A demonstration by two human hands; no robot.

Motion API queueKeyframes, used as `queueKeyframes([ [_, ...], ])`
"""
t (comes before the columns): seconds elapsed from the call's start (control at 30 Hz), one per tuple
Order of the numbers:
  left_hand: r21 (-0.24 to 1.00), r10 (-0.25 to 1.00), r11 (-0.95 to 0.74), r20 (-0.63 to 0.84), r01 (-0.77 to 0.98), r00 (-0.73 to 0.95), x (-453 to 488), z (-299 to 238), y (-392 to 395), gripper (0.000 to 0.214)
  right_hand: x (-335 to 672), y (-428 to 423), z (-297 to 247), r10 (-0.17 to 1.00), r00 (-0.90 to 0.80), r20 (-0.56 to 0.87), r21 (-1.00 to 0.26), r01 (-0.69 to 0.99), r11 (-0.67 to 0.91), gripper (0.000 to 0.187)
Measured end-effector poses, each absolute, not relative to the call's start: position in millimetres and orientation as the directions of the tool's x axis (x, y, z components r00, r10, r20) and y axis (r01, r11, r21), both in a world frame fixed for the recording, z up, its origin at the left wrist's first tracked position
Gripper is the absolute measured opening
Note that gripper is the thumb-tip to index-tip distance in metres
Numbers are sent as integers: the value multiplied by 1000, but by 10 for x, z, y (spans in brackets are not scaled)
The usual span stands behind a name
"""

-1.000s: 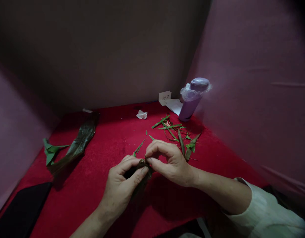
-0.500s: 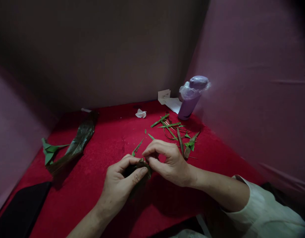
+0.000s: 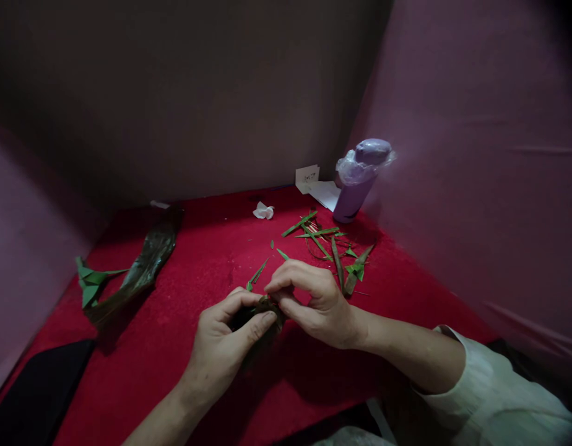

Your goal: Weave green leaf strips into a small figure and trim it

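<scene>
My left hand [image 3: 225, 337] is closed around a dark green folded leaf bundle [image 3: 272, 310], its thumb pressed on top. At the bundle's upper right edge, the thumb and index finger of my right hand [image 3: 316, 303] pinch together. Whatever sits between those fingertips is too small and dark to make out. Just beyond the bundle lie thin green leaf strips [image 3: 258, 274]. Further right is a loose pile of cut leaf pieces [image 3: 320, 234] with some thin pale sticks among them.
A long dark leaf [image 3: 149, 260] and a folded green leaf [image 3: 91, 282] lie at left. A black flat object [image 3: 39, 390] is at front left. Crumpled tissue [image 3: 263, 211], white papers [image 3: 325, 194] and a purple tumbler [image 3: 355, 195] wrapped in plastic stand toward the back.
Both hands keep nearly the same hold on the leaf bundle. The view has shifted very slightly; the things on the table stay in place.
</scene>
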State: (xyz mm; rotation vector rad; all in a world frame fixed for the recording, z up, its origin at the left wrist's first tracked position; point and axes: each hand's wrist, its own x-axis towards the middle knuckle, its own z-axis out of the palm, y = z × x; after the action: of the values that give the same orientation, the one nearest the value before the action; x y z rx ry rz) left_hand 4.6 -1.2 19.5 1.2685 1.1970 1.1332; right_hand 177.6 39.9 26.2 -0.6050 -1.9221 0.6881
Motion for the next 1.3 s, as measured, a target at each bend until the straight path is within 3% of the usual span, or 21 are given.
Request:
queueKeyframes([
  [0.23, 991, 992, 111, -107, -68, 69, 58, 188, -27, 21, 1779, 397, 243, 650, -414, 637, -685, 82, 724, 21],
  [0.83, 990, 985, 135, -130, -41, 112, 38, 152, -18, 19, 1774, 361, 280, 717, -417, 559, -775, 46, 630, 15],
  [1.17, 1000, 994, 25, -25, -2, 109, 42, 144, -5, 10, 1787, 345, 299, 672, -416, 612, -718, 65, 693, 17],
  [1.3, 993, 993, -93, 87, 79, 81, 67, 163, 12, 6, 1766, 342, 278, 546, -432, 718, -557, 114, 823, 15],
])
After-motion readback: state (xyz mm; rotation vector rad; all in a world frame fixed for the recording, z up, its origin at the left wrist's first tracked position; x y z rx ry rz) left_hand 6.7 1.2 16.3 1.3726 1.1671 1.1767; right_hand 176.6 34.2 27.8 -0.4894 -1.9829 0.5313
